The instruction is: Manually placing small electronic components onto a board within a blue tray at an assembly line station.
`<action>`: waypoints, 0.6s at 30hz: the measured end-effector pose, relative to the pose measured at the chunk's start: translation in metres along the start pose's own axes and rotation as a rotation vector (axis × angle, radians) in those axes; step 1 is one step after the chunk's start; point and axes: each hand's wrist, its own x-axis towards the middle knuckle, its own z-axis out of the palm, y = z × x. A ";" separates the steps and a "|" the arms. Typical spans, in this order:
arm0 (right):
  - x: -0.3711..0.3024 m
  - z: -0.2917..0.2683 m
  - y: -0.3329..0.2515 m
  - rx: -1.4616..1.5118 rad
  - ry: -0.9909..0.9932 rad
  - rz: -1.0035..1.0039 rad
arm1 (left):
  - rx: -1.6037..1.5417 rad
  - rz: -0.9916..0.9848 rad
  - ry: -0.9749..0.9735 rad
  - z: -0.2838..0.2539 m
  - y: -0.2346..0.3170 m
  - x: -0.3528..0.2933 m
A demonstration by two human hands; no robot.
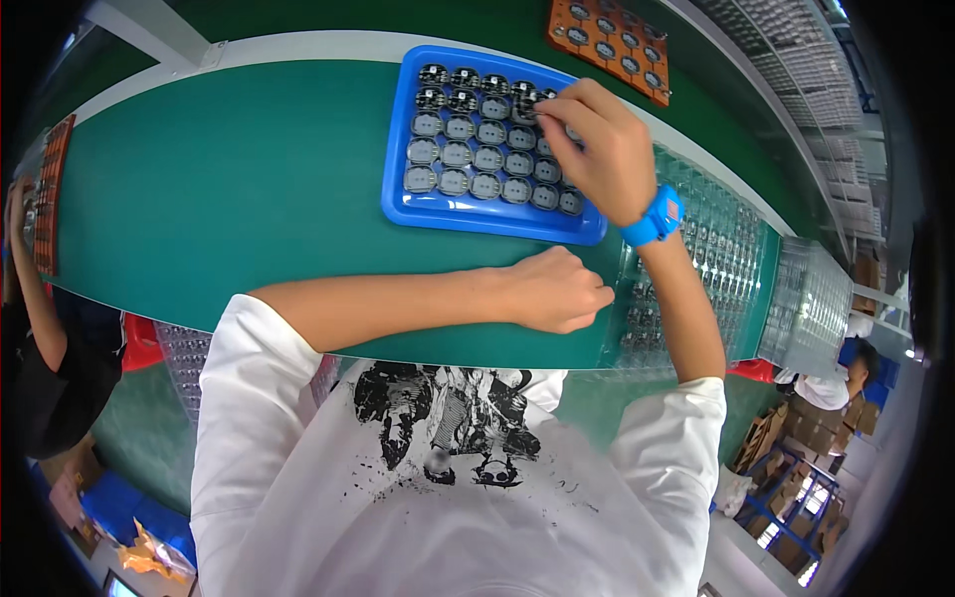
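Note:
A blue tray [396, 169] lies on the green tabletop, filled with rows of small round parts. Most are grey-faced discs [487, 158]; the far row and part of the second show black discs [465, 77] with a light spot, like small circuit boards. My right hand [605, 149], a blue band on its wrist, reaches over the tray's far right part. Its thumb and forefinger pinch a small round black part [527, 103] just at the grey discs. My left hand [557, 289] rests as a fist in front of the tray's near edge; whatever it may hold is hidden.
Clear plastic blister trays [711, 259] with small parts lie right of my right forearm, beside a stack of clear trays [808, 298]. An orange panel with round parts [609, 45] sits beyond the table's far edge. At the far left another person's arm [35, 289] reaches to an orange panel [52, 199].

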 end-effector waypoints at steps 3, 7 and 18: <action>0.010 0.020 0.000 -0.016 -0.036 -0.046 | -0.009 -0.003 -0.013 0.002 0.000 -0.001; 0.013 0.027 -0.001 -0.020 -0.100 0.004 | -0.030 -0.023 -0.008 0.006 0.000 -0.002; 0.021 0.032 -0.002 -0.050 -0.151 -0.012 | -0.078 -0.027 0.025 0.006 0.000 0.000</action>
